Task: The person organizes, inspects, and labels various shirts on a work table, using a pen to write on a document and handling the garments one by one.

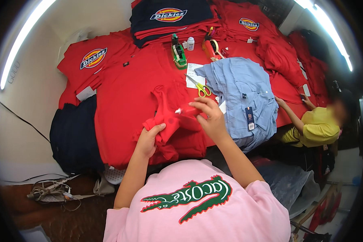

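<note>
My left hand [149, 139] is closed around a bunched part of a red garment [170, 125], in front of my body. On the garment's upper part a small white label [178, 111] shows. My right hand [211, 119] is raised at the garment's right side, with thumb and fingers pinched on an edge of the red cloth. Just beyond that hand lie yellow-handled scissors [201, 87], partly on a white printed sheet [194, 71]. To the right, a light blue shirt [240, 92] with a dark hang tag [250, 119] lies folded.
A green tape dispenser [178, 54], a white bottle [190, 43] and an orange tape dispenser [211, 46] stand farther back. Stacked garments [169, 24] line the far side, and dark blue ones [74, 137] sit left. A person in yellow [320, 127] works at the right.
</note>
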`<control>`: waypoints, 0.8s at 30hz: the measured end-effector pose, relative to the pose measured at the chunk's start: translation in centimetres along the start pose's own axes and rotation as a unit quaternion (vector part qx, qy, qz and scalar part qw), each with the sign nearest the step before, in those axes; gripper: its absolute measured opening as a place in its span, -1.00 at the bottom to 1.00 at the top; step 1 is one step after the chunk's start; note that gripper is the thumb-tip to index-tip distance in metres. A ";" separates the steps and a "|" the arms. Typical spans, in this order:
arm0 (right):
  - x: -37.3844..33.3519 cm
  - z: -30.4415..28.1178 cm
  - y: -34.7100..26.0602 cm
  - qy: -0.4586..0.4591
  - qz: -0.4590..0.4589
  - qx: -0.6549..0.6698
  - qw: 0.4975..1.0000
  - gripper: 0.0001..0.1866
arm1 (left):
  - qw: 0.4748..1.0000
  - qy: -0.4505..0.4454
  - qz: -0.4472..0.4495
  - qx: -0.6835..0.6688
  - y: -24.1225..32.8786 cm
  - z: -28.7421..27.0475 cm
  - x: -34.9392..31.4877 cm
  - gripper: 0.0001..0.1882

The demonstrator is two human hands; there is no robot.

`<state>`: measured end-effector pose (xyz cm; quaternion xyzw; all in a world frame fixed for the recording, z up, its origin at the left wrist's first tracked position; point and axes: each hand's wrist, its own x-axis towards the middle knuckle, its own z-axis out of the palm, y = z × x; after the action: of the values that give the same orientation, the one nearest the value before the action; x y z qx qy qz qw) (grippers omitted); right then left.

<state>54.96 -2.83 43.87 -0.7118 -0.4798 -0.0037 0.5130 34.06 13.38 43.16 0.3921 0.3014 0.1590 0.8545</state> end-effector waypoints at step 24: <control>-0.8 4.6 1.0 0.022 0.087 0.127 0.988 -0.45 | 0.997 -0.016 0.071 -0.006 0.5 -3.8 -2.8 -0.35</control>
<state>52.96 0.02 40.57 -0.6797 -0.4011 0.0863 0.6081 29.51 14.46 42.73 0.4099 0.2579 0.2144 0.8482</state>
